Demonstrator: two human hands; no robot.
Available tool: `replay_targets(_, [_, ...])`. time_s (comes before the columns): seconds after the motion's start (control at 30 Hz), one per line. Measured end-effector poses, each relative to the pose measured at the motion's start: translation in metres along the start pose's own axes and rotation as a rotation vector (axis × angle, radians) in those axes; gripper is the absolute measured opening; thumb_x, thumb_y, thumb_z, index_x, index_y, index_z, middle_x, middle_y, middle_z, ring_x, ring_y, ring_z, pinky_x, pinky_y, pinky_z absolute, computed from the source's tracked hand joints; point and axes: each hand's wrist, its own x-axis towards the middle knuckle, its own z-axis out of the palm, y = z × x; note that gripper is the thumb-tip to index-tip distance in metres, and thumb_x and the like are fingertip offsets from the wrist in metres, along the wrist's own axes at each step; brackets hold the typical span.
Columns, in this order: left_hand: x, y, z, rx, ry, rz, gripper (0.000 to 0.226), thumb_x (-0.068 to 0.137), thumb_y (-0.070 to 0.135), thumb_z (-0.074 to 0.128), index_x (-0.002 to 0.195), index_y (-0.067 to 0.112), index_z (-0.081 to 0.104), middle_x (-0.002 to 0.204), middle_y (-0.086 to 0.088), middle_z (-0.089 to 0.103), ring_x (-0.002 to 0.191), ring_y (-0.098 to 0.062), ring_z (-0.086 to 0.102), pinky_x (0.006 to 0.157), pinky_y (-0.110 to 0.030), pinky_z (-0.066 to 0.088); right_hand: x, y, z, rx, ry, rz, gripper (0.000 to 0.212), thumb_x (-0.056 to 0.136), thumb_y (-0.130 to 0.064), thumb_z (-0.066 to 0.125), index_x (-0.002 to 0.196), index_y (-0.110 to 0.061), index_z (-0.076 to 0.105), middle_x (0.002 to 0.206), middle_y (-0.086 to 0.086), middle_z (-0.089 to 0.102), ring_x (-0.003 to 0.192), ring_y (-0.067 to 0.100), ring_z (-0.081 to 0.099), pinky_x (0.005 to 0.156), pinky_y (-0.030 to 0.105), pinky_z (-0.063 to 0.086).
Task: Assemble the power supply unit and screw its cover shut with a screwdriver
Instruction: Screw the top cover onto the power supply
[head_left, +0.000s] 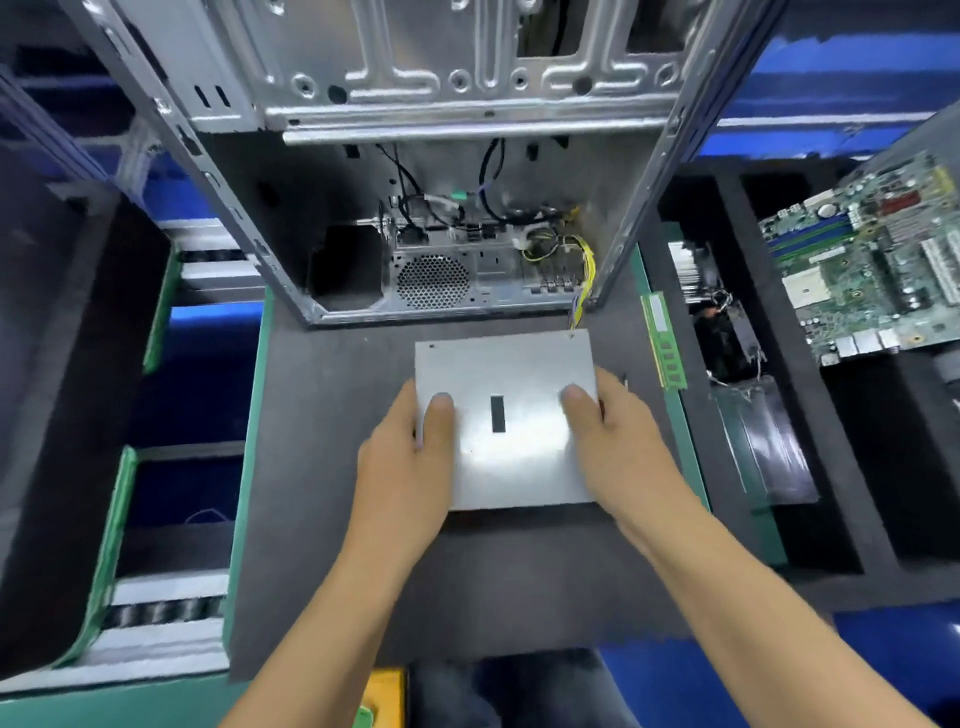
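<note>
Just 1 PSU (511, 415), 2 hands.

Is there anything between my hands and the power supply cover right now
Nothing visible. The left hand and right hand already grip the power supply unit by its sides, thumbs on its metal cover. It rests on the dark mat.

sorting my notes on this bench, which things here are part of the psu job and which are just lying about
In the job:
- power supply unit, gripped at its sides
- left hand
- right hand
- yellow wires running from the unit

Lying about:
- open computer case
- green memory stick
- motherboard
- heatsink
</note>
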Motion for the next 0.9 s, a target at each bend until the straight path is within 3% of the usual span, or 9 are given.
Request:
replay_targets(0.2, [0.007, -0.005, -0.003, 0.039, -0.062, -0.09, 0.028, 0.092, 0.053, 0.056, 0.119, 0.049, 0.055, 0.107, 0.037, 0.065, 0.097, 0.016, 0.059, 0.067, 0.0, 0.042, 0.01, 0.002, 0.005, -0.001, -0.064, 0.01, 0.03, 0.103, -0.026, 0.04, 0.124, -0.034, 0.059, 0.106, -0.009, 0.07, 0.103, 0.023, 0.063, 0.094, 0.049, 0.052])
replay_targets(0.33, [0.009, -0.006, -0.006, 0.093, -0.206, -0.089, 0.07, 0.065, 0.063, 0.078, 0.125, 0.055, 0.042, 0.118, 0.036, 0.059, 0.105, 0.018, 0.055, 0.073, 0.0, 0.043, 0.01, 0.011, 0.001, 0.178, -0.101, 0.108, 0.031, 0.105, -0.022, 0.041, 0.124, -0.033, 0.063, 0.114, -0.01, 0.072, 0.108, 0.016, 0.067, 0.097, 0.049, 0.053])
replay_targets(0.37, [0.009, -0.005, -0.006, 0.147, -0.243, -0.069, 0.091, 0.055, 0.066, 0.081, 0.133, 0.053, 0.035, 0.132, 0.034, 0.051, 0.118, 0.017, 0.048, 0.083, -0.002, 0.042, 0.011, 0.012, -0.001, 0.216, -0.117, 0.123, 0.03, 0.105, -0.022, 0.042, 0.121, -0.032, 0.066, 0.113, -0.008, 0.073, 0.108, 0.018, 0.068, 0.097, 0.051, 0.052])
replay_targets(0.43, [0.013, 0.001, -0.004, 0.45, -0.285, 0.104, 0.141, 0.044, 0.079, 0.076, 0.154, 0.041, -0.002, 0.166, 0.015, -0.002, 0.152, -0.002, -0.001, 0.121, -0.026, 0.02, 0.015, 0.016, -0.005, 0.29, -0.144, 0.136, 0.031, 0.106, -0.021, 0.041, 0.115, -0.029, 0.069, 0.112, -0.004, 0.074, 0.108, 0.021, 0.068, 0.099, 0.054, 0.051])
replay_targets(0.47, [0.018, 0.004, -0.001, 0.66, -0.306, 0.307, 0.151, 0.044, 0.088, 0.069, 0.155, 0.032, -0.017, 0.164, 0.006, -0.025, 0.151, -0.013, -0.023, 0.124, -0.042, 0.005, 0.016, 0.017, -0.007, 0.314, -0.155, 0.128, 0.032, 0.106, -0.021, 0.04, 0.114, -0.029, 0.07, 0.113, -0.004, 0.074, 0.109, 0.02, 0.068, 0.1, 0.053, 0.05])
replay_targets(0.5, [0.024, 0.009, 0.004, 0.857, -0.334, 0.526, 0.155, 0.046, 0.095, 0.059, 0.155, 0.022, -0.023, 0.162, -0.005, -0.032, 0.149, -0.023, -0.03, 0.122, -0.052, -0.003, 0.016, 0.019, -0.008, 0.32, -0.166, 0.118, 0.033, 0.106, -0.021, 0.039, 0.116, -0.031, 0.069, 0.115, -0.006, 0.073, 0.111, 0.018, 0.067, 0.102, 0.051, 0.049])
replay_targets(0.57, [0.038, 0.022, 0.016, 1.136, -0.45, 0.756, 0.157, 0.049, 0.1, 0.05, 0.155, 0.009, -0.023, 0.162, -0.019, -0.028, 0.149, -0.036, -0.027, 0.12, -0.064, -0.002, 0.018, 0.024, -0.011, 0.301, -0.192, 0.088, 0.032, 0.107, -0.025, 0.04, 0.123, -0.035, 0.066, 0.12, -0.011, 0.071, 0.116, 0.011, 0.064, 0.106, 0.046, 0.046])
replay_targets(0.77, [0.058, 0.033, 0.037, 1.276, -0.596, 0.716, 0.151, 0.055, 0.089, 0.06, 0.153, 0.011, -0.025, 0.164, -0.019, 0.002, 0.151, -0.037, 0.002, 0.123, -0.055, 0.004, 0.024, 0.043, -0.021, 0.297, -0.11, 0.07, 0.033, 0.106, -0.03, 0.039, 0.116, -0.038, 0.07, 0.12, -0.009, 0.07, 0.118, 0.009, 0.062, 0.108, 0.042, 0.044])
replay_targets(0.9, [0.057, 0.034, 0.038, 1.264, -0.57, 0.75, 0.145, 0.051, 0.084, 0.061, 0.157, 0.012, -0.008, 0.154, -0.015, 0.02, 0.141, -0.036, 0.021, 0.119, -0.049, 0.018, 0.017, 0.065, -0.022, 0.124, 0.017, 0.023, 0.034, 0.105, -0.017, 0.044, 0.135, -0.029, 0.056, 0.123, -0.016, 0.065, 0.121, 0.0, 0.057, 0.11, 0.029, 0.042])
